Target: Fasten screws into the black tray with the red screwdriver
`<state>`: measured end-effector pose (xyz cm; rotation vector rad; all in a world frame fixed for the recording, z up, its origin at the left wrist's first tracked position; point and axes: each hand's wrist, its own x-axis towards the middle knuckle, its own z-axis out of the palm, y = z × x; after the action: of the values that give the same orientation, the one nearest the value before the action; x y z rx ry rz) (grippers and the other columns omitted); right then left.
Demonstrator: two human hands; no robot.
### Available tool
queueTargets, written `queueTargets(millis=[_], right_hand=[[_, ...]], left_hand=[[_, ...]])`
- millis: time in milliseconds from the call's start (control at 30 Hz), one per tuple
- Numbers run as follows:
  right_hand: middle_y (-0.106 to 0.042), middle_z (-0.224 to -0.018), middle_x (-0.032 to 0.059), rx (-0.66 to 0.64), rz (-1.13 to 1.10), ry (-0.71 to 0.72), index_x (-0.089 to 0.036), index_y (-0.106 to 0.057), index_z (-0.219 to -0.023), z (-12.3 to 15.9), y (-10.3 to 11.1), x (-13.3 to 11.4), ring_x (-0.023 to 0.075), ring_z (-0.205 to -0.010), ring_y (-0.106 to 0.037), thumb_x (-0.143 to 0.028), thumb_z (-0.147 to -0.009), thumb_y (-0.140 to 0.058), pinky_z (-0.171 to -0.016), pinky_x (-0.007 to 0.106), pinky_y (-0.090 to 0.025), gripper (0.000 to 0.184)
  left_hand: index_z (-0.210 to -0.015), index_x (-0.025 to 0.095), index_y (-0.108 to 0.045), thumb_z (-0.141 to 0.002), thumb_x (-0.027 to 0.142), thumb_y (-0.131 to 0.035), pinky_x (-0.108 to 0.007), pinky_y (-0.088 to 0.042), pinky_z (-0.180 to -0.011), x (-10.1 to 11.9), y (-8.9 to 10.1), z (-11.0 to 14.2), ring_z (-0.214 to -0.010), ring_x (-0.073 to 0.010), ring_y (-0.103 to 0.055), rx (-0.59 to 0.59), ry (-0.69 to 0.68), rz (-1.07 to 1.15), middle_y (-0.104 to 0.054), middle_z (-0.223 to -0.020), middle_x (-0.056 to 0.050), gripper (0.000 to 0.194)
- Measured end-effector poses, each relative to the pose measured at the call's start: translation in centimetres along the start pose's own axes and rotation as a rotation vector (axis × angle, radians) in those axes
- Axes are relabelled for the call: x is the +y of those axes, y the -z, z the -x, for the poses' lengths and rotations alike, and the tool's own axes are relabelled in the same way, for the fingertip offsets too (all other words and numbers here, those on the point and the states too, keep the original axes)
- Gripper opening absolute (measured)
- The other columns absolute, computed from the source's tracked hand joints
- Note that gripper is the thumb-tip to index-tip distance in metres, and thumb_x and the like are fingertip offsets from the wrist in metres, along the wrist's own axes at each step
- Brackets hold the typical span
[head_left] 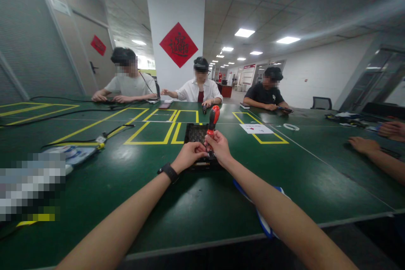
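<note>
A screwdriver (214,119) with a red and black handle stands nearly upright, tip down, over a black open case (191,131) on the table. My right hand (219,147) is closed around the lower end of its handle. Against the case's near part, my left hand (190,155) is pinched near the screwdriver's tip, its fingertips close to those of my right hand. What the left fingers hold, if anything, is too small to make out. The tip and part of the case's inside are hidden by my fingers.
Yellow tape outlines (148,143) mark the green table (164,228). A white paper (256,129) lies beyond my right hand. Under my right forearm is a blue-and-white item (267,225). Bagged items and cables (71,154) lie left. Several people sit around, one person's hand (363,145) at right.
</note>
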<state>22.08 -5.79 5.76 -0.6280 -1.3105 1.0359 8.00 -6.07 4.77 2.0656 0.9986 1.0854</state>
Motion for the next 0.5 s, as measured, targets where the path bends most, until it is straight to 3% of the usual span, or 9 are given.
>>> queueTargets(millis=[267,500], right_hand=[[-0.057,-0.066,0.0007,-0.03,0.017,-0.031,-0.016,-0.061,-0.09,-0.1,0.15,0.14,0.0074,-0.05,-0.051,-0.044,-0.073,-0.055,-0.039,0.017,-0.039,0.034],[-0.059,-0.065,0.0003,-0.026,0.002,-0.02,-0.016,-0.061,-0.09,0.1,0.0,-0.12,0.0071,-0.047,-0.05,-0.043,-0.072,-0.056,-0.041,0.019,-0.042,0.033]], left_hand=[[-0.076,0.011,-0.062,-0.073,0.036,-0.054,-0.022,-0.04,-0.056,-0.27,0.37,-0.13,-0.06,-0.0129,-0.057,-0.028,-0.012,0.052,-0.064,-0.068,-0.004,0.026],[-0.076,0.011,-0.059,-0.061,0.036,-0.067,-0.021,-0.041,-0.055,-0.09,0.08,-0.07,-0.057,-0.0106,-0.052,-0.038,0.015,0.101,-0.06,-0.065,-0.001,0.03]])
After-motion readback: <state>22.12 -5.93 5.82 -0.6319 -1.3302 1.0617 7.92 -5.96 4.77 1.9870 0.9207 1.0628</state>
